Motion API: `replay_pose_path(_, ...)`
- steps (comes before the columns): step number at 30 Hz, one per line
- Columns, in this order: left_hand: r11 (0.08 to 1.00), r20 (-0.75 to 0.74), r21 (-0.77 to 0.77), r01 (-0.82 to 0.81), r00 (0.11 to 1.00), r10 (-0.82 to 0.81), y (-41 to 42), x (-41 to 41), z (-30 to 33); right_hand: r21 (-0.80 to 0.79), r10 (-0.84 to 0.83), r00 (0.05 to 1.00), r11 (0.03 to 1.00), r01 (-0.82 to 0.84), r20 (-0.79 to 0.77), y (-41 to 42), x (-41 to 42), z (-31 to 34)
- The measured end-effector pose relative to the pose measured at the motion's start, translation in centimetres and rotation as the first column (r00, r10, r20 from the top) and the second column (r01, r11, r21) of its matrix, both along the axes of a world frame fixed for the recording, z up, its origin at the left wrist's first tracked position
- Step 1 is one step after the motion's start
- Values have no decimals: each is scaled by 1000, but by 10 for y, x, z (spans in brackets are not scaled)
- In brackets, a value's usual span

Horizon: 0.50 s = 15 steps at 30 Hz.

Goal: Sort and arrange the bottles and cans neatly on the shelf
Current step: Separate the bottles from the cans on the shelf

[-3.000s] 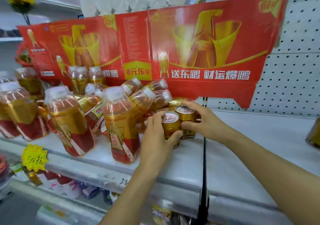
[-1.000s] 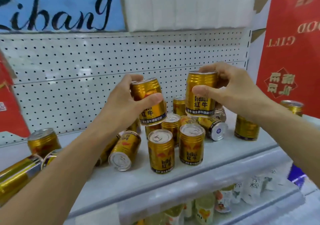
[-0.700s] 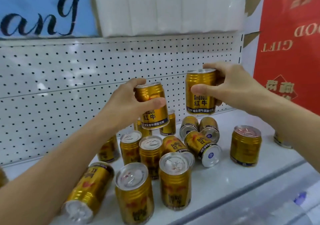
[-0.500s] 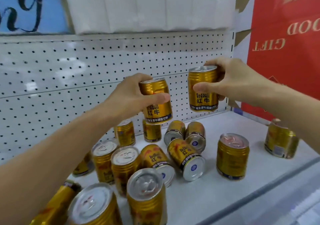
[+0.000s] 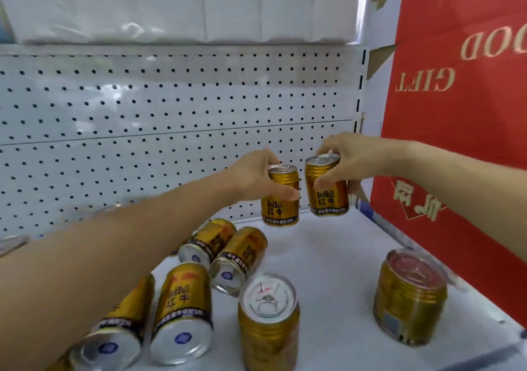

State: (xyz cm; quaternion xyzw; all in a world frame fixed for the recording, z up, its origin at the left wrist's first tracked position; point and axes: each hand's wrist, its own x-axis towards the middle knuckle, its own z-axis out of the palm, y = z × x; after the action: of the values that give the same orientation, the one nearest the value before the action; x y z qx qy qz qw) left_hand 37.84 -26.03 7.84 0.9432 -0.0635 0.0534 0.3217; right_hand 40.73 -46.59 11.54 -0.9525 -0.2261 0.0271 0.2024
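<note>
Backing the white shelf point(image 5: 328, 256) is pegboard point(image 5: 171, 108); each hand's grip clamps a gold can.

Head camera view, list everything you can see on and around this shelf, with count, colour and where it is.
Held cans: two, gold, upright at the back right corner, one in the left hand, one in the right hand.
Lying cans: four, gold with silver bases, on their sides at front left, for example.
Standing cans: two, gold, upright on the shelf, one front centre, one front right.
Shelf: one, white, under the cans.
Pegboard: one, white with black holes, behind the shelf.
Red panel: one, red with gold lettering, right side.
Wrapped white packs: white, above the pegboard; count unclear.
Left hand: grips its can.
Right hand: grips its can from above.
</note>
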Motion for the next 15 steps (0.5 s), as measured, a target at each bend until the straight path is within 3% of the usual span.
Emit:
replay_pose_path(7,991,-114,134,-21,993,36,-15,35,-33,-101,26,981,994,-46,-193,1,43,-38)
replay_pose_path(15,983,-132,183,-13,991,38,-9,44,-48,-130,22,968,990,-56,-251,-1,49,-58)
